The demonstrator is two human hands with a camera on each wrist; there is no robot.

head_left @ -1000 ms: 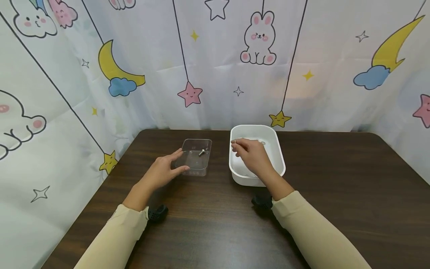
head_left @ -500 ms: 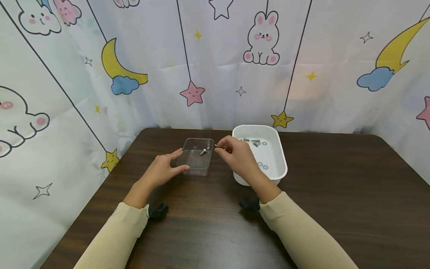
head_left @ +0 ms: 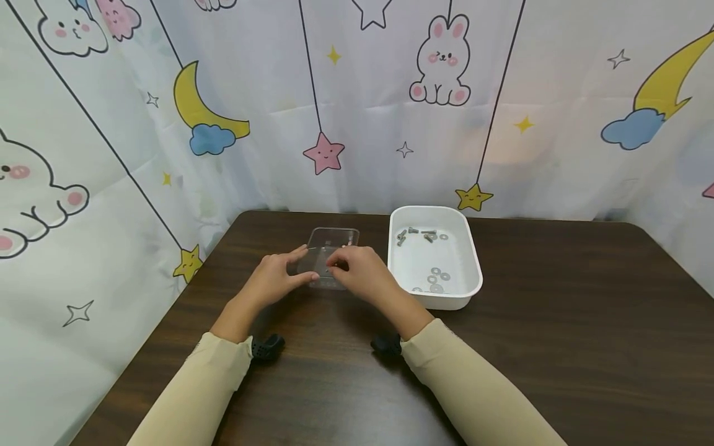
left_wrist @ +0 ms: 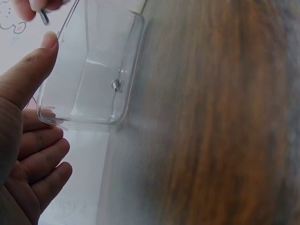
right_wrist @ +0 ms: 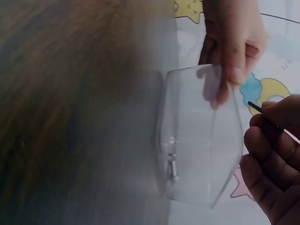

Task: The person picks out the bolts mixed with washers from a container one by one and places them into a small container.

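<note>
A small clear plastic box [head_left: 334, 235] stands on the table in the head view. My left hand [head_left: 271, 280] holds its left end, thumb at the near corner and index finger along the far side. The remaining fingers [left_wrist: 44, 157] hang loosely bent below the rim in the left wrist view. Over the box's right side, my right hand [head_left: 362, 272] pinches a thin metal screw [right_wrist: 255, 107] between thumb and fingertips; its head is hidden in the grip. Inside the box lies a metal screw [right_wrist: 172, 168], also visible through the wall in the left wrist view.
Just right of the box is a white tray [head_left: 476, 272]. Several screws [head_left: 428, 238] lie at its far end and several flat washers [head_left: 437, 288] at its near end. A patterned curtain [head_left: 368, 173] hangs behind the dark wooden table [head_left: 558, 297].
My right hand has moved left from over the white tray to over the clear box, carrying the screw. The tray's contents have come into sight. My left hand stays at the box.
</note>
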